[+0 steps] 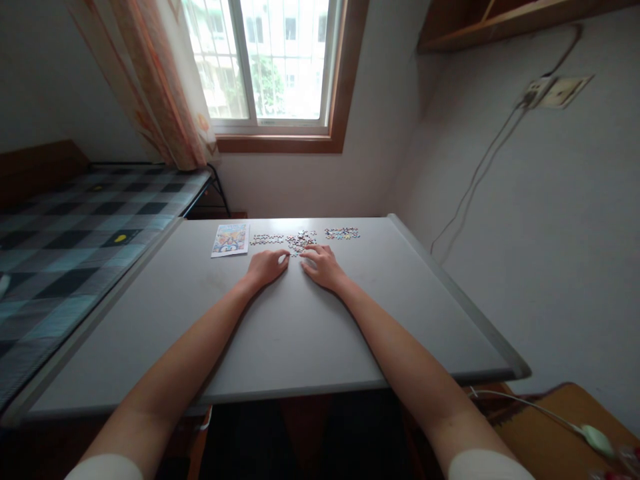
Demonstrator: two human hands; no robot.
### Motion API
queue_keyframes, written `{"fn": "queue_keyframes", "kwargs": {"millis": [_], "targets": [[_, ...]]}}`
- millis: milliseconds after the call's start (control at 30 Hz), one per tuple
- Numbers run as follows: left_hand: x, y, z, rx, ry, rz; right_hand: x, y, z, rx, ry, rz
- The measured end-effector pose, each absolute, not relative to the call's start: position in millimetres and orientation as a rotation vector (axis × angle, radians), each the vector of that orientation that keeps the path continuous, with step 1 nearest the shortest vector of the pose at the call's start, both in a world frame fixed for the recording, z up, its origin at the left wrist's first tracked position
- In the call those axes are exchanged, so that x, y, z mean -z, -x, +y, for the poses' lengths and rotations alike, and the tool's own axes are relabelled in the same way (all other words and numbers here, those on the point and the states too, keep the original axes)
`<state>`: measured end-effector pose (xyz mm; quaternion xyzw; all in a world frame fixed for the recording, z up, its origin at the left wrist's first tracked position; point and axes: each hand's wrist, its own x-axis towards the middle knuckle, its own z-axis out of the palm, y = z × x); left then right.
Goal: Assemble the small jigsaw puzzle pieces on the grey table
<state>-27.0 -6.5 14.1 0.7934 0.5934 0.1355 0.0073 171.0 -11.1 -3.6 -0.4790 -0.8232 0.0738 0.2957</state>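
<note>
A loose heap of small jigsaw puzzle pieces (299, 240) lies near the far edge of the table. Just short of its left side rests my left hand (267, 267), thumb and index fingertip brought together in a pinch; whether a piece sits between them is too small to make out. My right hand (323, 267) is at the heap's near right side, its fingers apart and the tips by the pieces. More pieces lie spread in a left group (267, 239) and a right group (343, 233). A printed picture sheet (231, 240) lies flat left of the pieces.
The grey-white table (300, 340) has raised side rims. A bed with a checked cover (100, 220) stands along its left. Beyond are a curtain (165, 87) and a window (265, 67). At the right, a cable (467, 190) hangs from a wall socket (537, 92).
</note>
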Motion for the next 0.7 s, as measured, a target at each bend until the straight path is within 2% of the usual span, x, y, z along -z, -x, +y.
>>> {"fn": "queue_keyframes", "kwargs": {"millis": [233,700], "targets": [[-16.2,26.6,-7.4,-0.421,-2.486,1.856,1.6,-171.3,-14.5,-0.175,1.373,-2.266],[-14.5,27.0,-5.8,-0.426,-2.481,1.857,4.2,-172.1,-10.0,-0.231,1.303,-2.206]]}}
